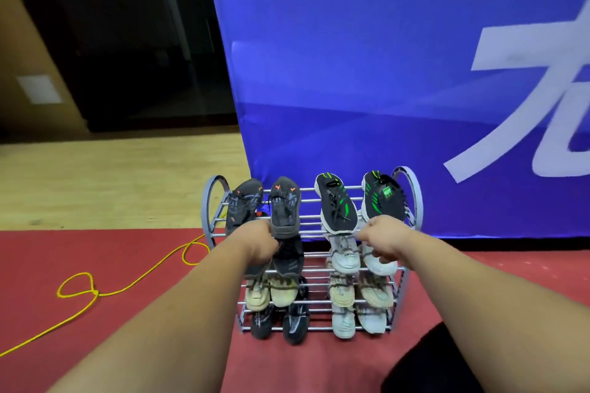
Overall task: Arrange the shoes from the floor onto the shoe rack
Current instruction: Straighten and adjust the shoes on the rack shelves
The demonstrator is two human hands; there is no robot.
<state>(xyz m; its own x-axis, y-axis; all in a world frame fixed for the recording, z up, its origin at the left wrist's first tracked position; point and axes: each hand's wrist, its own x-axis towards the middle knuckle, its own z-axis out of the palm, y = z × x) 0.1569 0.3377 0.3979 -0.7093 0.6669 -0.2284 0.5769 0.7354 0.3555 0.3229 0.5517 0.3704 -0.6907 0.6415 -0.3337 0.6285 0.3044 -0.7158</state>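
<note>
Shoes (337, 206) are sitting in pairs, toes toward the viewer, on all four tiers of the shoe rack (207, 204), which is standing on the red carpet (127, 265) in front of a blue banner (351, 73).

- **Top tier:** it is carrying a dark grey pair with orange marks (285, 206) at the left and a black pair with green stripes (383, 198) at the right.
- **Second tier:** it is holding a dark pair (289, 260) and a white pair (346, 258).
- **Third tier:** it is holding two beige pairs (271, 293) (362, 292).
- **Bottom tier:** it is holding a black pair (295, 325) and a white pair (343, 324).

Both arms are reaching toward the second tier. The left hand (259, 242) is lying with curled fingers against the dark pair there. The right hand (381, 238) is curling over the white pair, just below the toe of a striped shoe. Only the backs of the hands are showing, so whether either is actually gripping a shoe cannot be told.

No shoe is lying on the visible carpet, only a yellow cord (105, 292) looping at the left. The arranging therefore appears to be complete or nearly so. What is left seems to be straightening the second-tier pairs, though floor outside the view may be hiding more.
</note>
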